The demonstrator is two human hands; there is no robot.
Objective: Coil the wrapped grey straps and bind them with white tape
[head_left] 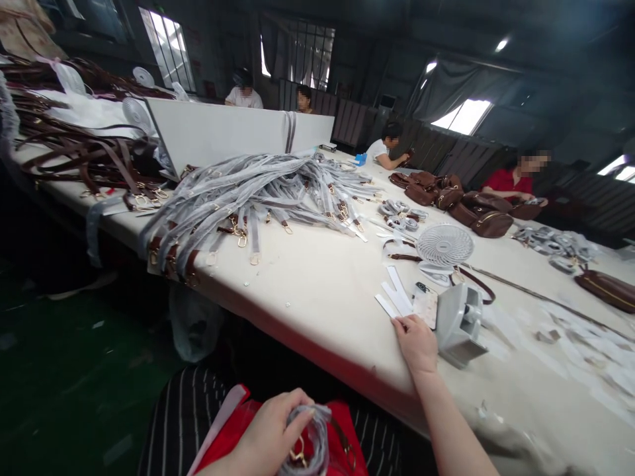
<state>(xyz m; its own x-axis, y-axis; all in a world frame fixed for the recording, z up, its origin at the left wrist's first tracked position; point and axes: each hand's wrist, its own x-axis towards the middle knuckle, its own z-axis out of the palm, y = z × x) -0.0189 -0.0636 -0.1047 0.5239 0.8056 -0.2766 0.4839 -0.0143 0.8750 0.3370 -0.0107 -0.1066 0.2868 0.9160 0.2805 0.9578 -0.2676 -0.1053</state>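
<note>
1. At the bottom centre of the frame, the left hand [270, 433] was curled tight around a coiled strap [310, 443] wrapped in clear film, its gold clasp just showing below the fingers; the coil sat over a red cloth [342, 430] in the lap.
2. Up and to the right, the right hand [417, 344] lay on the edge of the table [307, 297], fingers loosely spread and flat, closed on nothing; the fingertips touched the near end of some white paper strips [394, 294].
3. Judging by this, the step in hand was gathering a wrapped strap into a coil, with the right hand reaching for a strip. The next move seemed to call for pinching one strip free without scattering the others, while the left kept the coil from springing loose.
4. Just beside the right hand stood a small grey desk fan [449, 264], with a brown strap running under it.
5. Toward the middle left of the frame lay a big heap of film-wrapped straps [258, 192], some ends hanging over the table edge.
6. Farther off, at upper right, were finished brown bags [476, 211] and small coiled bundles [399, 215].
7. At the far end of the table, other people sat working.
</note>
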